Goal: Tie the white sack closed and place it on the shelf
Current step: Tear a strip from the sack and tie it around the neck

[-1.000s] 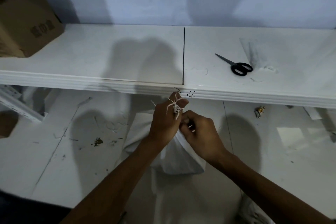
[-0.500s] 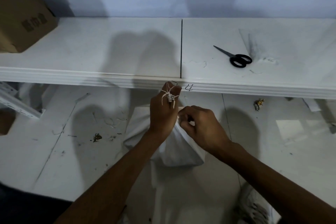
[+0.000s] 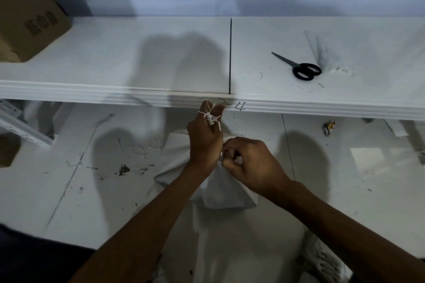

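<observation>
The white sack (image 3: 220,193) stands on the floor just in front of the white shelf (image 3: 115,57). My left hand (image 3: 203,140) is closed around the sack's gathered neck, and frayed white string ends (image 3: 210,117) stick out above its fingers. My right hand (image 3: 253,165) sits to the right of the neck, its fingers pinched on the sack cloth or string there; which of the two is hidden by the fingers. The knot itself is covered by my hands.
Black scissors (image 3: 301,68) lie on the shelf's right half. A cardboard box (image 3: 27,18) occupies the shelf's far left end. Litter (image 3: 328,127) and dark scraps (image 3: 124,169) are scattered on the tiled floor. A shoe (image 3: 322,262) shows at the bottom right.
My left hand has lifted the sack neck a little toward the shelf edge. My right hand has slid slightly down and right, still pinching at the neck.
</observation>
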A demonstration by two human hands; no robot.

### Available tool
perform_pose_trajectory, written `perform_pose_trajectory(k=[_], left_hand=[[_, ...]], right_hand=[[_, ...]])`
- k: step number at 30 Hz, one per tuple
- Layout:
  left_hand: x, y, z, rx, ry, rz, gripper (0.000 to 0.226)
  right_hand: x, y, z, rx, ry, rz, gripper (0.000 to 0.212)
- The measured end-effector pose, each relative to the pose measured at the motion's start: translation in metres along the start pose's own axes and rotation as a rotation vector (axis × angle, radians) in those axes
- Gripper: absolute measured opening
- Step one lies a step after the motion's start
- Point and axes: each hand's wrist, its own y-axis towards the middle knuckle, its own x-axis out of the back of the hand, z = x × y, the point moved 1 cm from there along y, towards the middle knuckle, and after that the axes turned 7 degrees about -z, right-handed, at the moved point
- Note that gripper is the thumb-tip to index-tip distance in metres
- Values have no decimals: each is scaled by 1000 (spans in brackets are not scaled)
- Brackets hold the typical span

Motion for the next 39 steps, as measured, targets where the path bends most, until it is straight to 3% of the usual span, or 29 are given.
perform_pose_trajectory(k=[10, 18, 23, 26, 31, 35, 39], left_hand=[[0, 0, 0, -6, 42, 3, 11], [2, 7, 3, 92, -3, -1, 31], [0, 3, 1, 225, -82, 20, 25], [-1, 5, -3, 193, -47, 61, 13], [-4, 6, -16, 261, -67, 291, 28], [-5, 11, -23, 386, -120, 311, 31], [-7, 13, -26, 403, -149, 347, 36]], right_hand=[[0, -5, -1, 32, 57, -70, 10], [2, 4, -14, -111, 441, 91, 23], [0, 6, -17, -227, 656, 2, 22], [-3, 9, -18, -248, 563, -56, 26], [-3, 12, -21, -339, 346, -120, 42], [-7, 10, -18, -328, 339, -164, 46], [-2, 14, -22, -337, 320, -111, 56]])
